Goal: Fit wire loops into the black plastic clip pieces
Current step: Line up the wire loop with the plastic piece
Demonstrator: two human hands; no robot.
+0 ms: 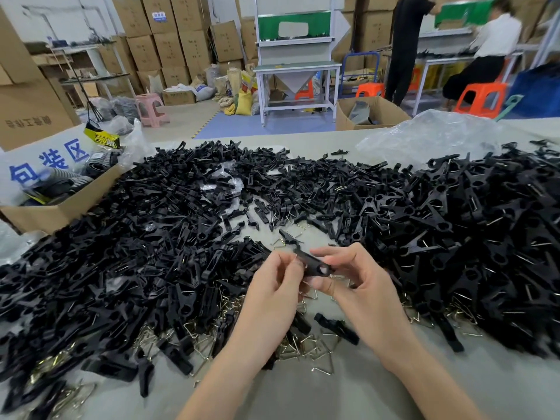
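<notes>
**Hundreds heaped, one in hand**

Far left: a cardboard box (60, 209) at the edge of the grey table (303, 398), then a deep left heap (136, 237) of black plastic pieces. Nearer, scattered along its front edge, loose wire loops (303, 347).

At centre, raised above the table: left hand (272, 286) with fingers curled, pinching what looks like a wire loop (295, 256) at the narrow end of a clip piece (312, 263). Seen only as a thin glint, otherwise hidden by the fingers, so not certain. Just right of that, right hand (360, 277) gripping the same clip piece by its broader, holed end, between thumb and fingertips.

Farther right, a second heap (469, 231), with a clear plastic bag (430, 137) behind.

Handling, as a judgement: light, rigid, smooth plastic, prone to twisting in the fingers. Best held at the broad holed end, keeping the narrow end free. Thin, springy wire, likely to flick away if squeezed unevenly. Best pinched close to the ends being seated, not out at the far bend.
</notes>
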